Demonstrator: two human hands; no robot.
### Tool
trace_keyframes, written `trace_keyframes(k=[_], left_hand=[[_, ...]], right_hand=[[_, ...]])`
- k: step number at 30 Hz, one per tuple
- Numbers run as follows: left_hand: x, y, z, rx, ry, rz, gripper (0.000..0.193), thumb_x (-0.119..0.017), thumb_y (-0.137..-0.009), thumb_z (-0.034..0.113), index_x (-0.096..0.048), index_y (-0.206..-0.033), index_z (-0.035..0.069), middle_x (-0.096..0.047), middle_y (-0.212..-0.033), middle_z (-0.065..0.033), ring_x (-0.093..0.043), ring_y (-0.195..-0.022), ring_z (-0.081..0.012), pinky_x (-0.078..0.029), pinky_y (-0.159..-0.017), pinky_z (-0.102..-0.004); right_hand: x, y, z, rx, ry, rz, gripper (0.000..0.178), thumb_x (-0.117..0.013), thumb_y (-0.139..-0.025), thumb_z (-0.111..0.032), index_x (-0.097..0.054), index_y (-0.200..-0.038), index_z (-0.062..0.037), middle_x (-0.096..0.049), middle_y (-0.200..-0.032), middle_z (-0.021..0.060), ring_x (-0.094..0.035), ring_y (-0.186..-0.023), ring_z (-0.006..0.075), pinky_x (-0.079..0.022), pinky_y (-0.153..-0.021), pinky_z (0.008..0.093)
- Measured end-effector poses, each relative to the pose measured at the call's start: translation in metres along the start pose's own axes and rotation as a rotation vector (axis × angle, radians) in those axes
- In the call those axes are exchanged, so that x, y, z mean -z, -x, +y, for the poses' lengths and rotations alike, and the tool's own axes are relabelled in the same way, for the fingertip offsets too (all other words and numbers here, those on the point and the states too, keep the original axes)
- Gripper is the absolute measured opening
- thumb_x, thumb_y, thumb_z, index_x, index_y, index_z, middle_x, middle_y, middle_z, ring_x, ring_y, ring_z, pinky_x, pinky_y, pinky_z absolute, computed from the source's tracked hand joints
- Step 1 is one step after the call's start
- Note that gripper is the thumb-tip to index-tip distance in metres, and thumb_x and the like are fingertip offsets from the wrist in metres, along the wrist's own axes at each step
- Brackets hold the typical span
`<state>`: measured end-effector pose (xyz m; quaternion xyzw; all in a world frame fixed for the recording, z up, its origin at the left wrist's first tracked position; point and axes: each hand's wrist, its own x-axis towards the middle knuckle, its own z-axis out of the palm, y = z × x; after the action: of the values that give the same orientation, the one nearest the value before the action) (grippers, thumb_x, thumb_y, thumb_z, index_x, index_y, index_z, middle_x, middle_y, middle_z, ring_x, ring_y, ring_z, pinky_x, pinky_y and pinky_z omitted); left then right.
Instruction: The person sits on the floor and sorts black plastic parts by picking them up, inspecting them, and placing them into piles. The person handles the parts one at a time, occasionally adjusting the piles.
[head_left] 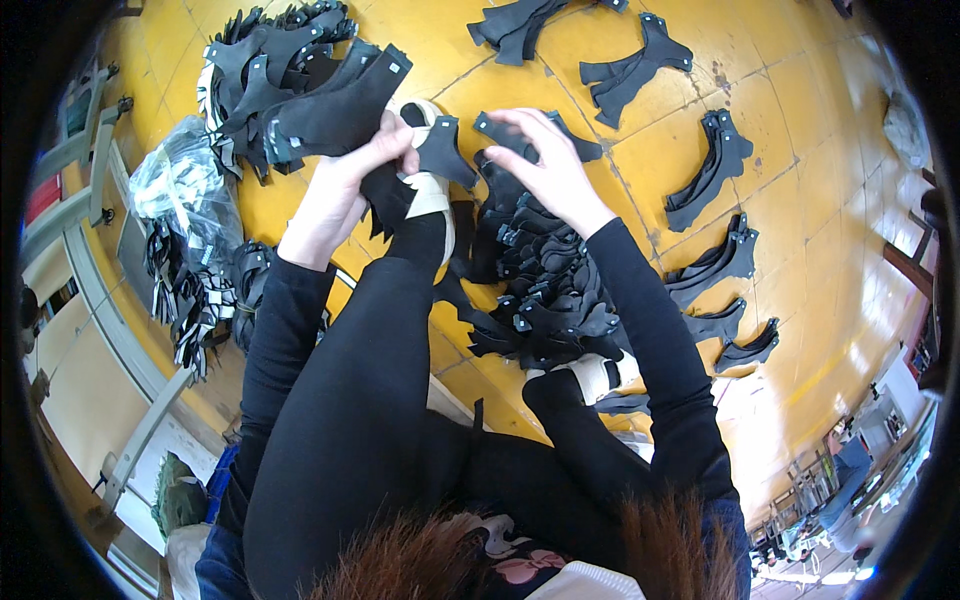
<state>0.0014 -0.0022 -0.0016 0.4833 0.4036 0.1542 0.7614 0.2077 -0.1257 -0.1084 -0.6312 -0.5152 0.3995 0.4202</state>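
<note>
Head view: handling apparently part-complete
Left hand (350, 185) grips a stack of black pieces (345, 105), upper left; right hand (555, 175), fingers spread, is at the central heap's (550, 285) far end (hold cannot be told). Seemingly done: small sets (715, 165) at right; seemingly left: that heap

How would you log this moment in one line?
left hand: holding black pieces | right hand: at black pile | floor: yellow tiles

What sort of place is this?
Likely a garment or shoe-parts workshop: a heap of black cut pieces, smaller fanned stacks on a yellow tiled floor, a clear plastic bag.
</note>
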Motion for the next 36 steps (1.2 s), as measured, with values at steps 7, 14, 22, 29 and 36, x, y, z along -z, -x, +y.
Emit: trace_keyframes(k=[7, 14, 22, 29, 36], left_hand=[[0.010, 0.010, -0.011, 0.118, -0.048, -0.187, 0.033, -0.075, -0.085, 0.010, -0.064, -0.115, 0.002, -0.062, -0.086, -0.0008, -0.056, -0.070, -0.0086, -0.046, -0.071, -0.0237], [-0.008, 0.005, -0.010, 0.378, 0.108, -0.371, 0.031, -0.070, -0.090, 0.013, -0.059, -0.117, 0.004, -0.064, -0.090, -0.0039, -0.063, -0.080, -0.0126, -0.050, -0.076, -0.0264], [-0.011, -0.006, -0.011, 0.183, -0.045, -0.305, 0.023, -0.053, -0.102, 0.019, -0.053, -0.121, 0.005, -0.060, -0.092, 0.0000, -0.059, -0.086, -0.0096, -0.048, -0.081, -0.0248], [0.018, -0.067, 0.051, 0.107, -0.230, -0.138, 0.019, -0.051, -0.103, 0.025, -0.054, -0.107, 0.006, -0.060, -0.087, 0.0006, -0.060, -0.079, -0.0094, -0.050, -0.075, -0.0238], [0.016, -0.090, 0.056, -0.065, -0.067, -0.147, 0.024, -0.056, -0.102, 0.026, -0.058, -0.113, 0.006, -0.066, -0.094, -0.0023, -0.065, -0.086, -0.0118, -0.052, -0.082, -0.0255]], right_hand=[[-0.024, -0.015, -0.074, -0.090, -0.783, -0.211, 0.103, -0.082, -0.081, -0.024, -0.014, -0.156, -0.0089, -0.052, -0.135, 0.0166, -0.053, -0.123, 0.0235, -0.040, -0.107, 0.0414], [-0.024, -0.010, -0.106, -0.389, -1.018, 0.087, 0.052, -0.073, -0.083, 0.003, -0.041, -0.122, -0.0088, -0.062, -0.102, 0.0086, -0.064, -0.080, 0.0145, -0.053, -0.066, 0.0260], [0.002, -0.035, -0.070, -0.334, -0.968, 0.409, 0.037, -0.071, -0.091, -0.014, -0.050, -0.120, -0.0030, -0.062, -0.106, 0.0060, -0.061, -0.093, 0.0121, -0.051, -0.081, 0.0254], [0.069, -0.023, 0.016, -0.413, -0.194, 0.168, 0.033, -0.065, -0.093, -0.020, -0.062, -0.121, -0.0028, -0.067, -0.106, 0.0059, -0.060, -0.094, 0.0123, -0.046, -0.087, 0.0265], [0.054, 0.036, 0.044, -0.287, 0.225, -0.224, 0.020, -0.062, -0.091, -0.013, -0.069, -0.108, -0.0049, -0.070, -0.101, 0.0106, -0.065, -0.093, 0.0202, -0.050, -0.083, 0.0320]])
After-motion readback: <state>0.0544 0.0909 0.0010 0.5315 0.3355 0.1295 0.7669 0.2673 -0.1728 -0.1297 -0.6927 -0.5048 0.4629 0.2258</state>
